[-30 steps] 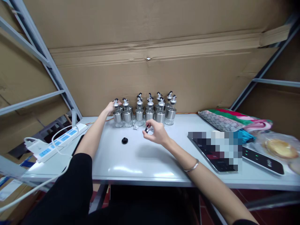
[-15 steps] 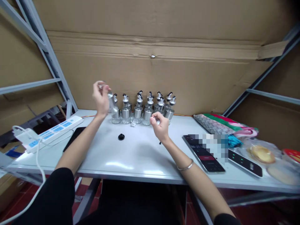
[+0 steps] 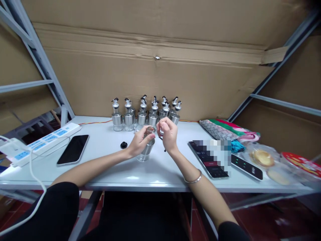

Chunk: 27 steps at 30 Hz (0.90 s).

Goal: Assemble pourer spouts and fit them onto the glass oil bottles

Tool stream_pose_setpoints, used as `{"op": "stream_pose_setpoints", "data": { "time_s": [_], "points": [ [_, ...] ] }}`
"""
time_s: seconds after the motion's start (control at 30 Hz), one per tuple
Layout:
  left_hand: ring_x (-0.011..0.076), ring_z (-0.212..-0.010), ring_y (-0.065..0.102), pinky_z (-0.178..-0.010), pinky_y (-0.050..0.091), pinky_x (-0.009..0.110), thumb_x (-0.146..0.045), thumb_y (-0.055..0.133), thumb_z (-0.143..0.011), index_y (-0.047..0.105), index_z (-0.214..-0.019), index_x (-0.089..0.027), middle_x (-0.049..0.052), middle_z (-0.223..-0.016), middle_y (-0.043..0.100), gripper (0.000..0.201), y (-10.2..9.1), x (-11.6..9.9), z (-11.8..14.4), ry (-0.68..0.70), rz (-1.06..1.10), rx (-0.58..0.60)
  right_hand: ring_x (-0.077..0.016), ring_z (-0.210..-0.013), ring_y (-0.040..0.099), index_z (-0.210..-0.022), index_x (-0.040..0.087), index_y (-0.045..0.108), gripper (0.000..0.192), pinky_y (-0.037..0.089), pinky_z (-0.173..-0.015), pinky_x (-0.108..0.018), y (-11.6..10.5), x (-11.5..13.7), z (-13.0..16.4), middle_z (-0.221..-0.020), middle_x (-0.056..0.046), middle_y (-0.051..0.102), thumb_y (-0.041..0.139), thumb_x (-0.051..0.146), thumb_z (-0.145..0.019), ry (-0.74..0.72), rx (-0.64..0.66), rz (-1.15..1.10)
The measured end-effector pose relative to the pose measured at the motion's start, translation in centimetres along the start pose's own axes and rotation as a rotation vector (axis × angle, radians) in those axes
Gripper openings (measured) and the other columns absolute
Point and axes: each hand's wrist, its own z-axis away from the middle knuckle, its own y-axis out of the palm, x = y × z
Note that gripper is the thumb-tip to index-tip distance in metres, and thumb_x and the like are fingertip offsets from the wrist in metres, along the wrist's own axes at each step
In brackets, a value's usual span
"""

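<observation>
My left hand (image 3: 140,142) is wrapped around a clear glass bottle (image 3: 145,152) with a metal sleeve. The bottle has an uncapped mouth and leans slightly to the right, its base at or just above the table. Close to that mouth, on the right, my right hand (image 3: 168,134) is closed on a small silvery-white piece (image 3: 162,132), mostly hidden by the fingers. A dark tip shows below them. On the table left of the bottle lies a black round stopper (image 3: 123,145). A tiny black part (image 3: 165,150) lies below my right hand.
Several glass bottles (image 3: 129,118) with silver-and-black pour spouts stand along the cardboard wall (image 3: 100,80). At left are a power strip (image 3: 47,140) and a phone (image 3: 73,149). To the right lie another phone (image 3: 209,164), a black-faced device (image 3: 247,166), wrapped food (image 3: 262,158) and colourful fabric (image 3: 225,129).
My left hand has brought the bottle down and right, from above the row to the table's middle beside my right hand. My right hand stays closed. The whole view has shifted slightly.
</observation>
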Motion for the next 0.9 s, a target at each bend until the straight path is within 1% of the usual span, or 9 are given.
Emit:
{"op": "stream_pose_setpoints", "data": {
  "time_s": [0.13,0.23,0.3,0.37,0.43,0.5,0.63,0.8,0.9],
  "points": [
    [0.0152,-0.076,0.057,-0.074,0.041,0.024,-0.038,0.069,-0.077,0.059,-0.096,-0.018,0.001,-0.08,0.062,0.029,0.4,0.5,0.3,0.007,0.025,0.011,-0.0079,-0.043,0.037,-0.065,0.022,0.04,0.029,0.031,-0.041,-0.023,0.1,0.4,-0.3,-0.056,0.005,0.043,0.051,0.045,-0.078,0.057,-0.02,-0.101],
    [0.016,-0.077,0.058,-0.076,0.042,0.025,-0.039,0.071,-0.076,0.058,-0.097,-0.019,0.001,-0.08,0.063,0.033,0.6,0.7,0.5,-0.011,0.083,0.015,-0.0073,-0.041,0.036,-0.069,0.022,0.039,0.027,0.03,-0.038,-0.022,0.5,0.7,-0.4,-0.06,0.005,0.043,0.049,0.045,-0.08,0.102,-0.036,-0.147],
    [0.0162,-0.078,0.058,-0.077,0.042,0.026,-0.039,0.072,-0.075,0.057,-0.098,-0.019,0.001,-0.08,0.064,0.035,0.7,0.9,0.6,-0.024,0.123,0.016,-0.0086,-0.045,0.039,-0.073,0.023,0.038,0.026,0.034,-0.041,-0.022,0.8,0.9,-0.7,-0.062,0.004,0.044,0.046,0.045,-0.082,0.094,-0.035,-0.153],
    [0.0165,-0.079,0.059,-0.078,0.042,0.026,-0.04,0.072,-0.075,0.057,-0.096,-0.019,0.001,-0.08,0.063,0.034,0.8,1.0,0.7,-0.022,0.132,0.016,-0.0112,-0.052,0.045,-0.074,0.023,0.035,0.026,0.04,-0.049,-0.024,1.1,0.9,-1.1,-0.062,0.003,0.044,0.039,0.046,-0.086,0.055,-0.021,-0.132],
    [0.0167,-0.078,0.059,-0.077,0.043,0.026,-0.04,0.071,-0.075,0.057,-0.094,-0.019,0.002,-0.079,0.063,0.031,0.8,1.1,0.7,-0.008,0.112,0.015,-0.0133,-0.057,0.048,-0.075,0.024,0.032,0.027,0.044,-0.056,-0.027,1.4,0.9,-1.4,-0.062,0.002,0.043,0.03,0.047,-0.088,0.031,0.027,-0.113],
    [0.0167,-0.078,0.06,-0.076,0.043,0.026,-0.04,0.07,-0.076,0.057,-0.092,-0.019,0.002,-0.08,0.063,0.03,0.9,1.1,0.7,0.007,0.095,0.012,-0.014,-0.058,0.047,-0.075,0.024,0.029,0.028,0.044,-0.057,-0.027,1.5,0.9,-1.7,-0.062,0.002,0.043,0.026,0.047,-0.089,0.044,0.102,-0.126],
    [0.0164,-0.076,0.059,-0.075,0.043,0.026,-0.036,0.071,-0.076,0.058,-0.094,-0.018,0.002,-0.082,0.063,0.028,0.8,1.1,0.6,0.026,0.096,0.009,-0.0138,-0.055,0.044,-0.072,0.023,0.03,0.027,0.039,-0.05,-0.025,1.6,1.1,-2.0,-0.061,0.0,0.045,0.028,0.044,-0.088,0.087,0.219,-0.195],
    [0.0175,-0.079,0.058,-0.078,0.042,0.026,-0.034,0.068,-0.078,0.058,-0.103,-0.02,0.001,-0.085,0.064,0.031,0.8,1.2,0.6,0.044,0.05,0.021,-0.0142,-0.054,0.041,-0.071,0.024,0.03,0.028,0.037,-0.049,-0.025,1.7,1.3,-1.9,-0.062,-0.001,0.047,0.026,0.047,-0.086,0.128,0.259,-0.196],
    [0.017,-0.078,0.056,-0.077,0.042,0.026,-0.034,0.067,-0.079,0.057,-0.107,-0.02,0.001,-0.085,0.064,0.033,0.7,1.2,0.6,0.072,0.003,0.014,-0.0141,-0.054,0.04,-0.069,0.023,0.032,0.029,0.036,-0.05,-0.025,1.9,1.4,-1.8,-0.061,-0.001,0.049,0.03,0.046,-0.086,0.147,0.316,-0.216]
  ]
}}
